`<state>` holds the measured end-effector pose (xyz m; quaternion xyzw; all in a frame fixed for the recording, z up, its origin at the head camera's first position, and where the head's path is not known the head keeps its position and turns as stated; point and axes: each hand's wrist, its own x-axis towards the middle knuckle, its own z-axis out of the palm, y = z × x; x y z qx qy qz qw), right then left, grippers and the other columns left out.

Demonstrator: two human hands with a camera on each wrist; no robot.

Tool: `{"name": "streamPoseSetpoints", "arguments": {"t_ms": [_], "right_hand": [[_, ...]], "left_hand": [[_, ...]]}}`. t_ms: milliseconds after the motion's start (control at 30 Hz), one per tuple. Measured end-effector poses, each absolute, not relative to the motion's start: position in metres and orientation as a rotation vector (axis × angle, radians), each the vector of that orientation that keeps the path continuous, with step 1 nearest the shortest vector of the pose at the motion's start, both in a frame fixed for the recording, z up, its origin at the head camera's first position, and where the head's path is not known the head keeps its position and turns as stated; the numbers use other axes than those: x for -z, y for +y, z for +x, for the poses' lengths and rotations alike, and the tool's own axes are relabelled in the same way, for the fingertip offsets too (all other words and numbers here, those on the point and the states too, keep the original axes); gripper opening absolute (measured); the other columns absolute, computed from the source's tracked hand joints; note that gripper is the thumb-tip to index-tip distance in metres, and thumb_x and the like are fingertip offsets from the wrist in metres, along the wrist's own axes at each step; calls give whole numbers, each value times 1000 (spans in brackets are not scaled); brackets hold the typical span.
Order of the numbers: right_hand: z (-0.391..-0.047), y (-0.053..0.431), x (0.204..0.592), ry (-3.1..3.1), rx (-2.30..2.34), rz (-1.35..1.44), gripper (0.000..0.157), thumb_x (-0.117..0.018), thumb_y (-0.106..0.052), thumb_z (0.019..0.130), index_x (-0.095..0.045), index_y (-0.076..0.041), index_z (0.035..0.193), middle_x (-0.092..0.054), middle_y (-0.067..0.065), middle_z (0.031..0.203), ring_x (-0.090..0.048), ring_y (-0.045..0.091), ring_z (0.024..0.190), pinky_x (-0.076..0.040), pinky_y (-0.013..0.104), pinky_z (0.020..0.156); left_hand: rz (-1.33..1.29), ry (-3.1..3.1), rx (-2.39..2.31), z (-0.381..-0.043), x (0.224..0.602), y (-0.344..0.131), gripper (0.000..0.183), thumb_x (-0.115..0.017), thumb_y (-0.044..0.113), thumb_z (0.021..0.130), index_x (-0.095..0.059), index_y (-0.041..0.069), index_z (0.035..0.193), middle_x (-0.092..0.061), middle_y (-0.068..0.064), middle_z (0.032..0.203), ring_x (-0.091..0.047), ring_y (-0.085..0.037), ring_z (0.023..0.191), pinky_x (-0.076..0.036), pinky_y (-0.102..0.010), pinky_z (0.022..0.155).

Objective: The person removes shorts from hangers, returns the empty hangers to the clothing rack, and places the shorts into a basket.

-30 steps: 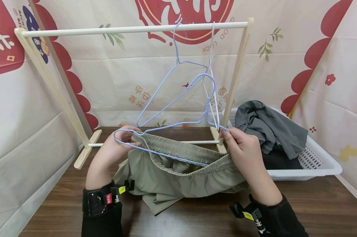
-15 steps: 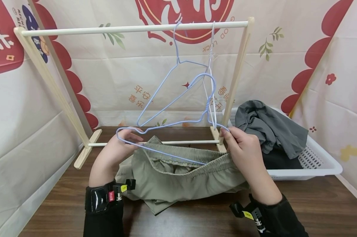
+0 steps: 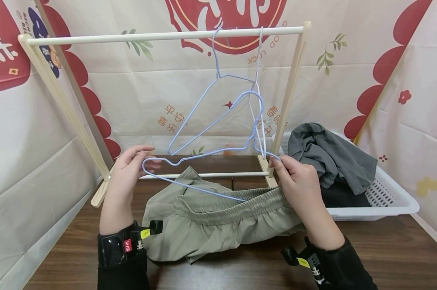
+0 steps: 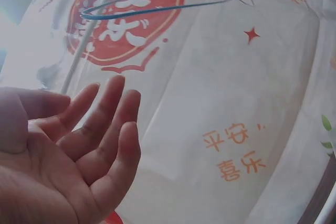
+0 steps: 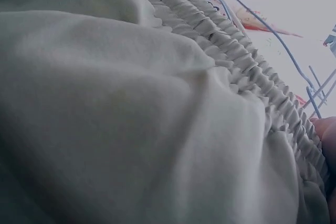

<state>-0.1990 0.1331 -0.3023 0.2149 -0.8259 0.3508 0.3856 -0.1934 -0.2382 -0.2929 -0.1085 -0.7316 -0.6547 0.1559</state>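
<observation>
A pair of olive-green elastic-waist pants (image 3: 218, 237) lies bunched on the table, the left side of its waistband slack. My right hand (image 3: 299, 181) pinches one end of a blue wire clothes hanger (image 3: 218, 151) and grips the waistband just below it. The hanger's lower bar runs into the waist opening; its other end sticks out at the left. Around that free end is my left hand (image 3: 129, 165), fingers loosely spread and holding nothing. In the left wrist view the left hand (image 4: 79, 156) shows an empty palm. Gathered waistband (image 5: 226, 51) fills much of the right wrist view.
A wooden rack (image 3: 160, 37) stands behind, with a blue hanger (image 3: 193, 110) and a white hanger (image 3: 263, 121) on its rail. At the right, a white basket (image 3: 388, 197) holds grey clothing (image 3: 327, 155) and something black. A printed cloth (image 3: 131, 100) surrounds the table.
My left hand has let go of the waistband and moved left and up to the hanger's free end. The waistband's left side has dropped and folded. The right hand stays put.
</observation>
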Motion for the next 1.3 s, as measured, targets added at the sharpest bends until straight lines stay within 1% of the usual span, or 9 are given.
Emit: {"name": "streamPoseSetpoints", "arguments": {"t_ms": [33,167,333,500,667,800,1067,1133,1300], "right_hand": [[-199,133,303,-2107,-886,545,16,-63,-9,96,-70,-8,82,-42,-9,52,-35,8,44,-28,22,45],[-199,133,303,-2116,-876,535,16,-63,-10,96,-70,-8,82,-42,-9,52,-35,8,44,-28,22,45],[-199,133,303,-2118,-874,543,17,-62,-10,96,-70,-8,82,-42,-9,52,-34,8,43,-27,22,44],[-200,133,305,-2118,-852,553,16,-62,-8,95,-70,-8,82,-42,-9,53,-33,8,45,-27,22,45],[-200,134,306,-2109,-851,585,12,-64,-6,93,-71,-7,83,-39,-9,53,-31,7,45,-27,22,45],[-200,133,305,-2109,-857,600,12,-64,-7,93,-72,-7,84,-39,-9,54,-31,7,45,-27,22,45],[-200,132,304,-2168,-862,624,10,-65,-8,93,-72,-8,86,-41,-11,55,-32,7,47,-29,26,46],[-199,132,305,-2189,-867,623,12,-64,-10,94,-69,-10,83,-38,-10,54,-31,7,46,-29,26,45],[-199,132,306,-2236,-913,619,20,-63,-15,96,-61,-13,76,-40,-10,53,-35,8,46,-30,27,45]], "left_hand": [[-312,-2084,1878,-192,291,-238,24,-39,11,105,-58,1,117,-71,4,87,-69,-13,80,-53,-26,73],[-355,-2121,1854,-186,286,-236,22,-44,16,105,-58,1,112,-70,1,84,-68,-13,80,-53,-26,71],[-439,-2246,1748,-183,284,-232,17,-50,15,103,-59,1,103,-67,0,81,-63,-12,79,-50,-26,65],[-516,-2372,1631,-182,285,-231,12,-61,9,97,-62,-2,101,-65,-3,82,-59,-17,71,-51,-26,63],[-493,-2436,1549,-178,284,-231,13,-69,11,92,-66,1,101,-64,-8,78,-57,-19,56,-47,-27,54],[-480,-2422,1539,-175,282,-230,12,-68,12,92,-67,1,98,-63,-7,74,-54,-17,51,-44,-26,50],[-479,-2320,1579,-172,280,-229,12,-66,11,94,-65,-2,95,-63,-5,77,-54,-17,51,-50,-26,53],[-468,-2302,1574,-170,280,-228,12,-67,11,94,-65,-1,95,-63,-5,77,-55,-18,51,-50,-26,53],[-449,-2285,1530,-169,279,-229,10,-68,11,93,-67,1,94,-64,-5,76,-56,-18,51,-50,-26,52]]}}
